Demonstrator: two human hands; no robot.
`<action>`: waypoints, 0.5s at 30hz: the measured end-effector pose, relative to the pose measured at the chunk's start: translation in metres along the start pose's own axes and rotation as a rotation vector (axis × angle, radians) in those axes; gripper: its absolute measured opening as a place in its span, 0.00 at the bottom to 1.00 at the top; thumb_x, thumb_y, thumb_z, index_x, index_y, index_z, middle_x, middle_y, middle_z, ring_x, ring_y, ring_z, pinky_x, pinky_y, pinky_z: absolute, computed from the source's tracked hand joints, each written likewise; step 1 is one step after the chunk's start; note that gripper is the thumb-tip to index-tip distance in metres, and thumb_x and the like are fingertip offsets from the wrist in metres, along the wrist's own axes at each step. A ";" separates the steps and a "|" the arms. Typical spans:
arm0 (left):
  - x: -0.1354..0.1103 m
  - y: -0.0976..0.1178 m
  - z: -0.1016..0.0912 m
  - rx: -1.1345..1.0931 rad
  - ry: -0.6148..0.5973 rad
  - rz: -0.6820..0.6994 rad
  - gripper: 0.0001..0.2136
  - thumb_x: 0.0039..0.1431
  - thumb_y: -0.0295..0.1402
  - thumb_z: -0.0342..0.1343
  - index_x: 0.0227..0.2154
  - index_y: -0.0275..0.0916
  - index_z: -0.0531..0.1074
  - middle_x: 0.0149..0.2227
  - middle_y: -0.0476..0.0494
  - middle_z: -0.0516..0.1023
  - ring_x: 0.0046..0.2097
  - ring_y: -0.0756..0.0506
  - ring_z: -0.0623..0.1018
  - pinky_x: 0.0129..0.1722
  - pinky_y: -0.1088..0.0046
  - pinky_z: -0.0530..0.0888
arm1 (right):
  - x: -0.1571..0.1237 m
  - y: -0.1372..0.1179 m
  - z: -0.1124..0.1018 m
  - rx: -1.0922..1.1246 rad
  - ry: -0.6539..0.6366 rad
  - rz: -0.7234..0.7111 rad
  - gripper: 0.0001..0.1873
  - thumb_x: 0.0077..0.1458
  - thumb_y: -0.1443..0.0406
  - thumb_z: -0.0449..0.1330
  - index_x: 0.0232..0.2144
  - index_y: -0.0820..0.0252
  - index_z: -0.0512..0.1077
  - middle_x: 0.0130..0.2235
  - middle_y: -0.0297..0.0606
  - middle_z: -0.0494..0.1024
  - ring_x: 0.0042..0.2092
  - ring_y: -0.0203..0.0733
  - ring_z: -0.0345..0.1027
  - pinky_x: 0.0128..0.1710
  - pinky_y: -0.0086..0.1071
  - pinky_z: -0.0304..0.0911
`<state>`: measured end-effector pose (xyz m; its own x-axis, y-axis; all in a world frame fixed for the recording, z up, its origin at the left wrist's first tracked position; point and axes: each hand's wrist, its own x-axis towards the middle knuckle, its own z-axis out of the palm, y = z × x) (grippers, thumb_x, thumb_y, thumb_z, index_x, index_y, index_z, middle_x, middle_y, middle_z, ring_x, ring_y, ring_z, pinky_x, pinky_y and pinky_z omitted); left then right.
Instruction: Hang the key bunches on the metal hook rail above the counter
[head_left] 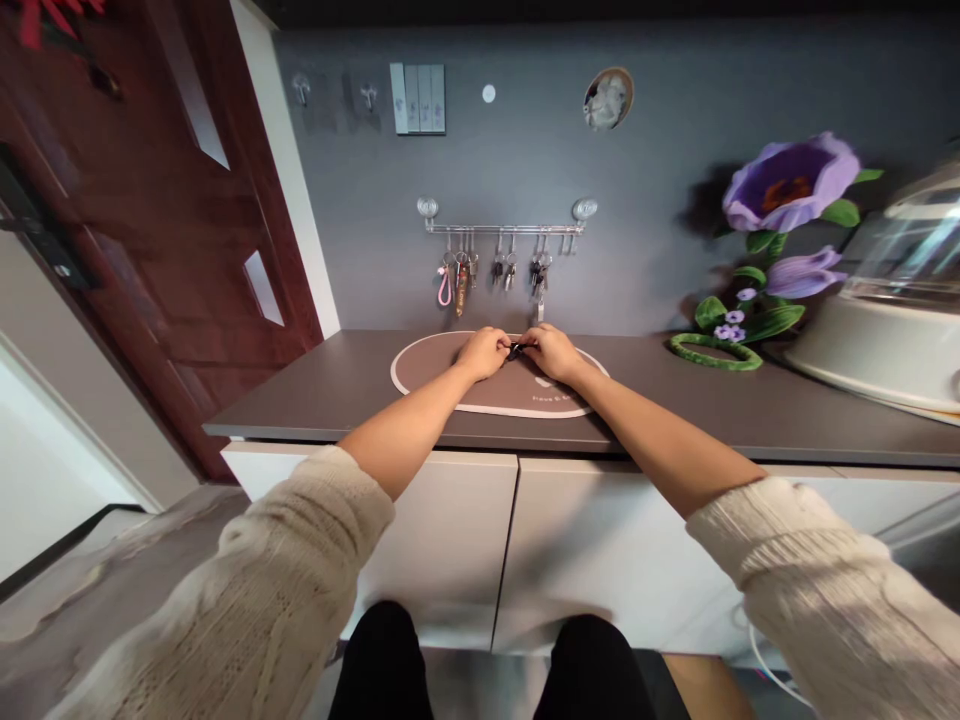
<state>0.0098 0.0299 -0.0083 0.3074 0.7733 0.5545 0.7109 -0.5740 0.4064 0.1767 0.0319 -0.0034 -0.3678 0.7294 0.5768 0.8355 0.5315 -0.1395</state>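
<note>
Over the mat, my left hand [486, 354] and my right hand [550, 352] meet with their fingers pinched on one small black thing with a metallic glint, which looks like a key [515, 351]. Its shape is partly hidden by the fingertips. Under both hands lies a brown oval mat [480, 398] with a pale rim and light lettering at its right. Just behind, a clear rack [504, 230] on the grey wall carries several hanging keys [498, 270], a pink loop strap [445, 286] and a brown tag [461, 290].
The mat lies on a dark countertop [330, 385] above white cabinet doors [585, 540]. At the right stand purple artificial flowers [791, 190], a green ring [716, 352] and a white appliance with a clear dome [877, 340]. A red-brown door [150, 200] is at the left.
</note>
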 end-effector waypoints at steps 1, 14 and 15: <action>0.000 -0.001 0.000 -0.003 -0.004 0.005 0.08 0.48 0.25 0.51 0.31 0.37 0.73 0.33 0.45 0.72 0.34 0.50 0.70 0.39 0.73 0.68 | 0.000 0.000 0.000 -0.001 0.011 0.004 0.11 0.47 0.72 0.54 0.34 0.62 0.72 0.34 0.41 0.70 0.36 0.39 0.63 0.39 0.29 0.57; -0.002 0.002 -0.003 -0.076 -0.001 0.064 0.06 0.48 0.27 0.54 0.30 0.36 0.72 0.32 0.46 0.71 0.32 0.50 0.69 0.37 0.73 0.67 | 0.002 -0.006 -0.005 0.043 0.038 0.007 0.04 0.46 0.71 0.55 0.27 0.61 0.69 0.31 0.38 0.70 0.34 0.38 0.61 0.35 0.29 0.56; -0.002 0.003 -0.003 -0.077 0.003 0.072 0.06 0.48 0.27 0.54 0.30 0.36 0.72 0.32 0.46 0.71 0.32 0.50 0.69 0.37 0.73 0.67 | 0.002 -0.007 -0.007 0.058 0.042 0.013 0.04 0.46 0.71 0.54 0.27 0.61 0.69 0.31 0.38 0.70 0.34 0.38 0.61 0.35 0.29 0.56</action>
<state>0.0090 0.0255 -0.0062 0.3542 0.7286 0.5862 0.6364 -0.6471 0.4198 0.1729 0.0266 0.0039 -0.3382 0.7184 0.6080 0.8145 0.5470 -0.1933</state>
